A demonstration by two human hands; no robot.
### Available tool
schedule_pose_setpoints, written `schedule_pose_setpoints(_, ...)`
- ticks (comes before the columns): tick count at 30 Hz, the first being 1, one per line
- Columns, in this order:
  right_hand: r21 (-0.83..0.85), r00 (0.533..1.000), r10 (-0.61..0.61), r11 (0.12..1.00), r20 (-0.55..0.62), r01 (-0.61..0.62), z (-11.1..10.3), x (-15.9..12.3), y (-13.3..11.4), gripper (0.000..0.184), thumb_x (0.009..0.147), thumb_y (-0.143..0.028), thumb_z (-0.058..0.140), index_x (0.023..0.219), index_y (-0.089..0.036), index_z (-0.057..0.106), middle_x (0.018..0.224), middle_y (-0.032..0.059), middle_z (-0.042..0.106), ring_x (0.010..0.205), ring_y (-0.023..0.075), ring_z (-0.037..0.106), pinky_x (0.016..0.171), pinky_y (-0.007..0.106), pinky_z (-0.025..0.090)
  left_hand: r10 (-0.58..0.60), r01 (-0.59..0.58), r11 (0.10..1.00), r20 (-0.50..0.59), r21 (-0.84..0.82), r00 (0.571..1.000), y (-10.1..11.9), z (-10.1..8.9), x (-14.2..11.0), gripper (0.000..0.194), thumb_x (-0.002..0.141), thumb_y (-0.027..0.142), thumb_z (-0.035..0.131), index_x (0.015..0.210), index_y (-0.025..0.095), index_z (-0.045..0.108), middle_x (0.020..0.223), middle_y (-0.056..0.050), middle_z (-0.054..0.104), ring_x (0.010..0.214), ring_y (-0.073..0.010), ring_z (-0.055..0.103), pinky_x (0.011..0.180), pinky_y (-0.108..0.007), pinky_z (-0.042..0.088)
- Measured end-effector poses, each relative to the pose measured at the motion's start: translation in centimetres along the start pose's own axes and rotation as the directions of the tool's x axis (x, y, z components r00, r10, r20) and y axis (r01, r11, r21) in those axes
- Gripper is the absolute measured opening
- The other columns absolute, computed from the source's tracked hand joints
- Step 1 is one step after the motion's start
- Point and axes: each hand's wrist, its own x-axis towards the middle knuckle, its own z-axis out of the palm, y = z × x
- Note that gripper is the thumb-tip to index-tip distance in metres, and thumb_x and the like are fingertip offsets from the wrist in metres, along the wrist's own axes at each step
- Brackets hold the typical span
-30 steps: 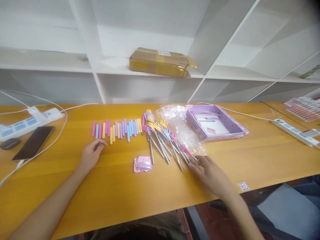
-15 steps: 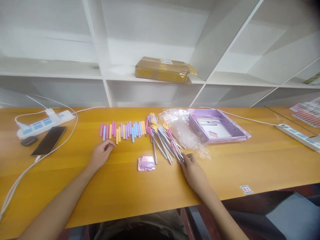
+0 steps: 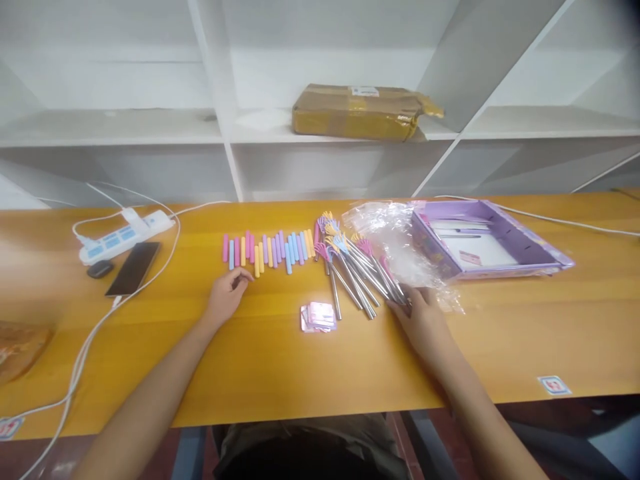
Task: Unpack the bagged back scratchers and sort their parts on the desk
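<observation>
A pile of back scratchers with metal rods and colourful hand-shaped heads lies mid-table. My right hand is closed around the near rod ends of a few at the pile's right side; their exact number is hidden by the fingers. My left hand rests on the table with loosely bent fingers, holding nothing. Just beyond it, a staggered row of pink, blue, yellow and purple sticks reaches to the pile. A small stack of pink cards sits in front of the scratchers.
Crumpled clear plastic lies between the pile and an open purple box with papers inside. At left are a power strip, a phone and white cables. A taped parcel occupies the shelf behind.
The view has turned left, so everything appears farther right. My right hand has shifted slightly right with its scratchers, whose heads now spread apart from the pile. My left hand stays by the sticks.
</observation>
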Motion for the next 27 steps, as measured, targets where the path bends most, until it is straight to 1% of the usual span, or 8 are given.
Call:
schedule_pose_setpoints(5,0.010,0.999,0.027,1.000,-0.042,-0.026,-0.1,-0.3,1.0,0.049,0.106,-0.052,0.051,0.131,-0.014,0.067,0.116,0.0209,0.062,0.110,0.0367,0.066,0.103,0.056,0.056,0.033,-0.031,0.998,-0.027,0.055,0.999,0.0,-0.1,-0.1,0.023,0.097,0.036,0.051,0.095,0.024,0.070,0.081,0.000,0.070,0.072,-0.0189,0.064,0.068,-0.029,0.049)
schedule_pose_setpoints(8,0.013,0.997,0.036,0.999,-0.065,-0.035,-0.7,-0.5,0.9,0.049,0.106,-0.052,0.050,0.131,-0.014,0.067,0.117,0.0211,0.062,0.105,0.0354,0.066,0.097,0.053,0.058,0.061,-0.046,0.990,-0.109,0.131,0.992,-0.1,-0.8,0.4,0.023,0.097,0.034,0.049,0.101,0.024,0.069,0.093,-0.002,0.070,0.083,-0.0201,0.067,0.078,-0.031,0.053)
schedule_pose_setpoints(11,0.007,0.992,0.029,1.000,-0.122,-0.029,-2.2,-0.6,0.2,0.043,0.108,-0.048,0.048,0.129,-0.016,0.068,0.115,0.0191,0.062,0.097,0.0321,0.067,0.090,0.048,0.058,0.073,-0.019,0.967,-0.206,0.254,0.976,-0.5,-2.5,2.1,0.021,0.092,0.031,0.054,0.104,0.022,0.067,0.109,-0.009,0.068,0.101,-0.0247,0.067,0.094,-0.038,0.055)
schedule_pose_setpoints(15,0.020,0.983,-0.029,0.999,-0.180,0.033,-4.5,0.1,-1.6,0.033,0.109,-0.042,0.048,0.117,-0.020,0.073,0.104,0.0145,0.065,0.095,0.0301,0.068,0.087,0.044,0.057,0.017,0.093,0.908,-0.257,0.409,0.966,-1.5,-4.7,5.9,0.029,0.088,0.037,0.065,0.109,0.017,0.065,0.119,-0.020,0.067,0.122,-0.0377,0.062,0.113,-0.053,0.047)
schedule_pose_setpoints(18,0.067,0.970,-0.131,0.987,-0.204,0.147,-5.4,1.5,-3.6,0.026,0.110,-0.036,0.051,0.106,-0.022,0.073,0.095,0.0106,0.066,0.085,0.0262,0.067,0.079,0.039,0.055,-0.064,0.175,0.864,-0.240,0.472,0.969,-2.1,-5.2,8.3,0.034,0.090,0.042,0.066,0.108,0.013,0.066,0.118,-0.025,0.070,0.124,-0.0417,0.064,0.110,-0.054,0.048)
schedule_pose_setpoints(21,0.116,0.946,-0.233,0.958,-0.227,0.264,-5.4,3.2,-5.8,0.020,0.110,-0.028,0.054,0.106,-0.021,0.072,0.093,0.0083,0.066,0.079,0.0228,0.065,0.071,0.036,0.052,-0.136,0.222,0.826,-0.199,0.518,0.970,-2.4,-5.5,9.6,0.027,0.090,0.035,0.064,0.104,0.013,0.069,0.114,-0.023,0.075,0.118,-0.0386,0.069,0.105,-0.047,0.052)
schedule_pose_setpoints(24,0.197,0.935,-0.275,0.927,-0.224,0.320,-5.1,4.5,-8.0,0.016,0.110,-0.024,0.054,0.106,-0.022,0.070,0.094,0.0075,0.066,0.079,0.0212,0.063,0.068,0.034,0.049,-0.200,0.264,0.792,-0.175,0.550,0.964,-2.0,-6.4,9.9,0.023,0.086,0.028,0.065,0.104,0.015,0.073,0.105,-0.017,0.079,0.109,-0.0342,0.073,0.097,-0.040,0.054)
schedule_pose_setpoints(27,0.273,0.938,-0.267,0.907,-0.222,0.322,-5.1,5.6,-10.4,0.021,0.111,-0.026,0.052,0.096,-0.022,0.067,0.090,0.0057,0.063,0.080,0.0208,0.061,0.071,0.035,0.048,-0.217,0.266,0.782,-0.153,0.563,0.964,-0.4,-7.5,8.9,0.023,0.087,0.026,0.063,0.103,0.015,0.075,0.100,-0.015,0.080,0.102,-0.0330,0.074,0.091,-0.037,0.054)
